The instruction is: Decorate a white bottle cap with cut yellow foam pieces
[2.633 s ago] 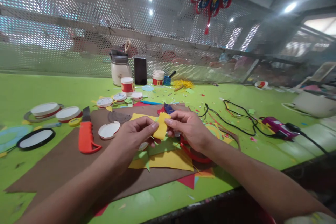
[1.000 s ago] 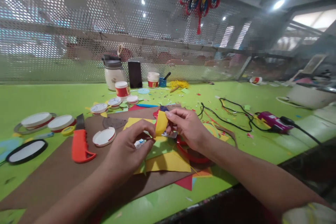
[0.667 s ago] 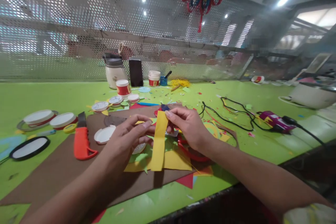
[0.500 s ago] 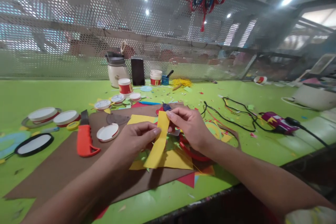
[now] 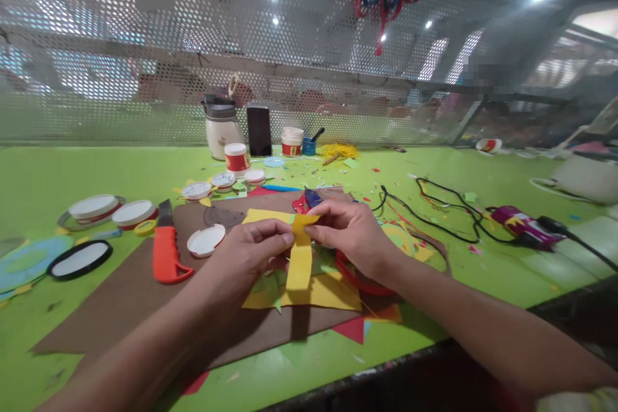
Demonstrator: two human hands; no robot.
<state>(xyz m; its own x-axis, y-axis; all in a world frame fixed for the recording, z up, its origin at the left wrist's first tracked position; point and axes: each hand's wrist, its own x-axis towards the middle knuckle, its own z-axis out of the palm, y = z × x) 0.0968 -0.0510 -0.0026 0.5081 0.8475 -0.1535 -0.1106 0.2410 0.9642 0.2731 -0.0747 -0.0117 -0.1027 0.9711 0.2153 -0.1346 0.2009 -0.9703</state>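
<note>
Between my two hands is a yellow paper strip (image 5: 300, 265), its top bent over and its lower end hanging down. My left hand (image 5: 258, 248) pinches the strip's left edge between thumb and fingers. At the bent top end, my right hand (image 5: 348, 232) grips the paper with thumb and forefinger. Under the hands lie a yellow paper sheet (image 5: 333, 291) and green scraps on a brown board (image 5: 140, 309). Red-handled scissors (image 5: 360, 280) lie partly hidden beneath my right hand.
Left on the board are an orange-handled cutter (image 5: 167, 254) and a white lid (image 5: 206, 240). Behind stand a paper cup (image 5: 237, 159), a white jug (image 5: 223, 132) and a phone (image 5: 259, 131). A black cord (image 5: 444, 230) and a purple device (image 5: 521, 226) lie at right.
The top of the yellow strip, straight before, is now bent over toward the right by my right hand. The strip's lower end hangs more upright. The view has shifted slightly.
</note>
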